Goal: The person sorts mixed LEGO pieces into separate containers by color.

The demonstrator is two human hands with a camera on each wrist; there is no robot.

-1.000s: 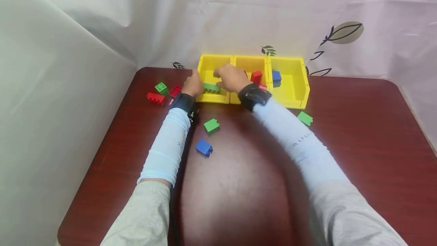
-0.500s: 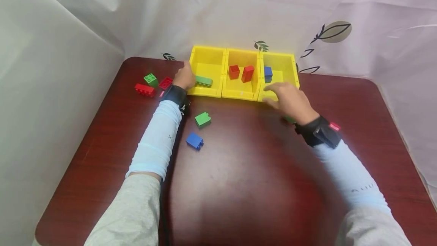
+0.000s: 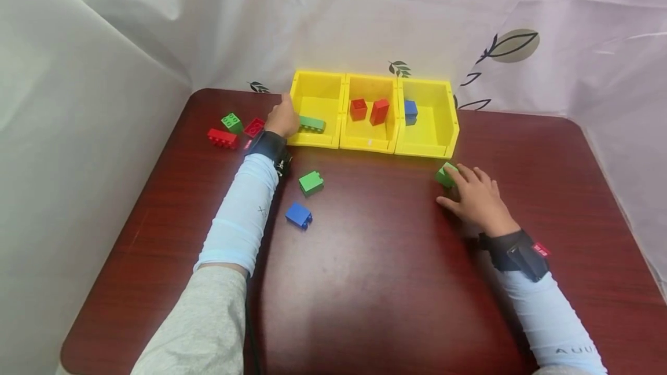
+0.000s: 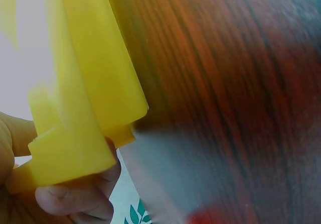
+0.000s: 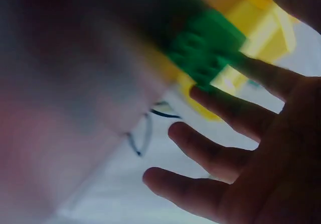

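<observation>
At the left end of a row of yellow bins, my left hand [image 3: 283, 119] grips the side wall of the left bin [image 3: 319, 142]. In the left wrist view its thumb and fingers wrap round the bin's yellow edge [image 4: 75, 156]. My right hand [image 3: 479, 204], with spread fingers, is at a green brick [image 3: 446, 174] on the table in front of the right bin [image 3: 424, 151]. The right wrist view has the fingertips beside that green brick [image 5: 205, 45]; whether they touch it I cannot tell. The thumb is apart from it.
A long green brick [image 3: 312, 124] lies in the left bin, red bricks [image 3: 379, 112] in the middle bin, blue [image 3: 410, 112] in the right one. Loose on the table are green [image 3: 311, 183], blue [image 3: 299, 214], red [image 3: 222, 138] and green [image 3: 231, 122] bricks. A curtain [image 3: 354, 22] hangs behind.
My right hand has moved from over the left and middle bins to the right, then down to the green brick on the table. The left hand stays at the bin; the head view has shifted slightly.
</observation>
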